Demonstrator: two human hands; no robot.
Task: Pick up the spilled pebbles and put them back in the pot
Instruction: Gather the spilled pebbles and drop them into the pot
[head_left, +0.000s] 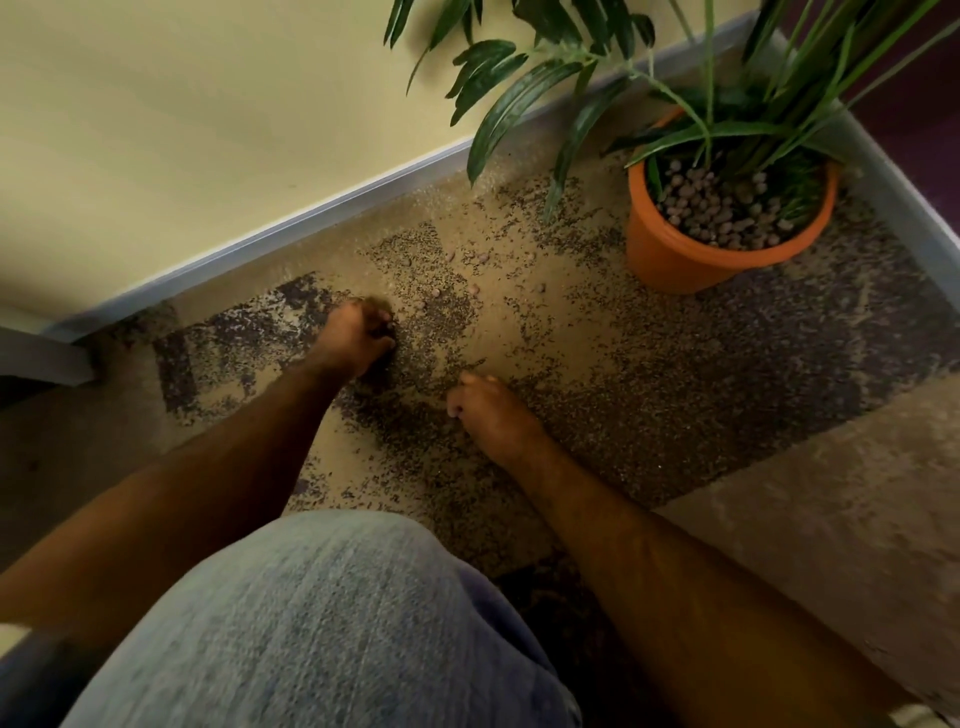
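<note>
The speckled tan-and-purple carpet (675, 395) carries the spill. The round orange plastic pot (670, 249) stands by the wall, within reach. Small pinkish clay pebbles (441, 293) lie scattered between. Left hand (358, 335) and right hand (488, 410) curl down on the carpet, perhaps pinching pebbles; I cannot tell.

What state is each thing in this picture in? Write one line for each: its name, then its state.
Pot: upright on the carpet, holding a plant and many pebbles.
Spilled pebbles: a few loose on the carpet, left of the pot.
Left hand: fingers curled, down at the carpet; what it holds is hidden.
Right hand: fingers curled, low over the carpet; contents hidden.
Carpet: patterned with dark speckles.
</note>
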